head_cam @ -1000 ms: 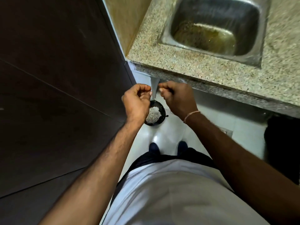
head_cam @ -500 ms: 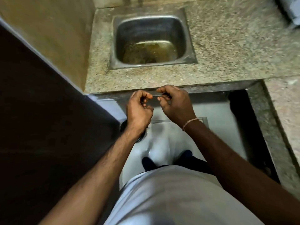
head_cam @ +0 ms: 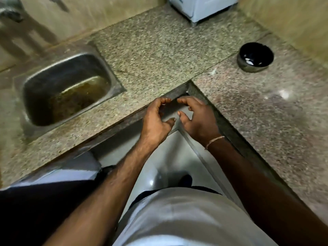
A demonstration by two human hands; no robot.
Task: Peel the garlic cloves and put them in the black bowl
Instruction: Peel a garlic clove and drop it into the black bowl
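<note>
Broadly, speckled granite counter (head_cam: 159, 55) in an L, wrapping the far side and the right of the view. Set into its left part, steel sink (head_cam: 65, 86), brownish residue pooled at the bottom. At the far edge, up against the wall, corner of a pale blue-grey box (head_cam: 200, 8), cut off by the frame. Below the counter's inner corner, glossy light floor (head_cam: 166, 157), dark shoe toe (head_cam: 185, 180) near the bottom of it. Pale shirt front (head_cam: 186, 219) across the lower middle.

Both forearms reaching up from the lower edge toward that inner corner. Left hand (head_cam: 156, 119) and right hand (head_cam: 198, 119) side by side in the air just in front of the counter edge, fingers loosely curved and parted, fingertips nearly meeting, nothing visibly pinched between them; blur too heavy to rule out a scrap of peel. Thin pale band (head_cam: 214, 140) round the right wrist.

Black bowl (head_cam: 255, 56) well apart from the hands, on the right stretch of counter near the far wall, upright, a few small pale pieces inside; whether garlic, cannot tell.
</note>
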